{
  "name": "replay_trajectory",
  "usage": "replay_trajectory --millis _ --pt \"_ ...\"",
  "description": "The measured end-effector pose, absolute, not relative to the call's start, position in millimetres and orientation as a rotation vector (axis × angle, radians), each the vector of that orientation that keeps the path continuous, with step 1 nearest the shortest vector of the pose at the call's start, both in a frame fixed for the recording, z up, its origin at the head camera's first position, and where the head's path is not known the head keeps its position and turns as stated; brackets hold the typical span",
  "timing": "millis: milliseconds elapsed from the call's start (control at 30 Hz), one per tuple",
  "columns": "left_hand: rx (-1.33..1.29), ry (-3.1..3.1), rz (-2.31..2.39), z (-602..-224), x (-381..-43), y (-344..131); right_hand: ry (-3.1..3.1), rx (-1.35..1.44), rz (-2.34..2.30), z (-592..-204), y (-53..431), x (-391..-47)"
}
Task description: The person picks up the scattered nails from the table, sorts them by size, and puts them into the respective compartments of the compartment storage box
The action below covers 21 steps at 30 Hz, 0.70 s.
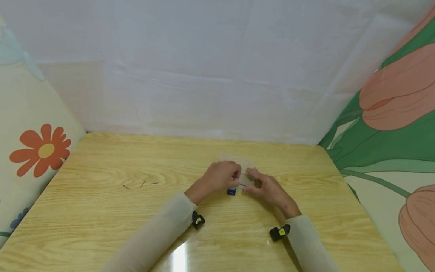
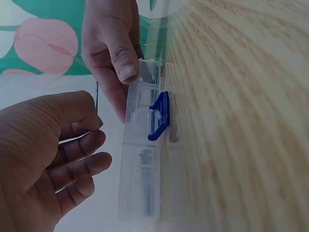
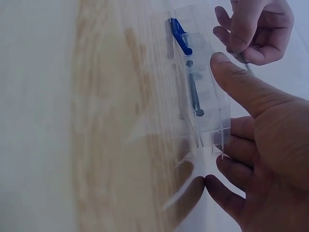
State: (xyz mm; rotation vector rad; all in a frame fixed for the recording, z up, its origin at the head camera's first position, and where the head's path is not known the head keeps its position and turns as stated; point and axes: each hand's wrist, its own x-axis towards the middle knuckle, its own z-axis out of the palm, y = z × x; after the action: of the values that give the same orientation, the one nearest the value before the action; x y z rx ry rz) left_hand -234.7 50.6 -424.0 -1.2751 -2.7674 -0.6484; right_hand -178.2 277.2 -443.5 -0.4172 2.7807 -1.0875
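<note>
Clear plastic compartment case [image 2: 139, 166] with a blue latch [image 1: 231, 192] is gripped at one end by the right hand [image 1: 270, 189] on the wood-grain table [image 1: 238, 234]. A thin dark pin [image 2: 97, 94] is pinched in the left hand [image 1: 222, 175]; loading seems underway, with lowering into a compartment called for.

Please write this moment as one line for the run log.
left hand: pinches thin dark rod; right hand: touches clear box; table: three thin dark pieces
</note>
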Motion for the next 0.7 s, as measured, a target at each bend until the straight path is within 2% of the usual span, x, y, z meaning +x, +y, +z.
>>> replay_trajectory --millis 700 --pt "-1.205 -2.784 -0.631 -421.7 -228.8 36.7 2.765 -0.380 -1.068 -440.6 277.6 -177.2"
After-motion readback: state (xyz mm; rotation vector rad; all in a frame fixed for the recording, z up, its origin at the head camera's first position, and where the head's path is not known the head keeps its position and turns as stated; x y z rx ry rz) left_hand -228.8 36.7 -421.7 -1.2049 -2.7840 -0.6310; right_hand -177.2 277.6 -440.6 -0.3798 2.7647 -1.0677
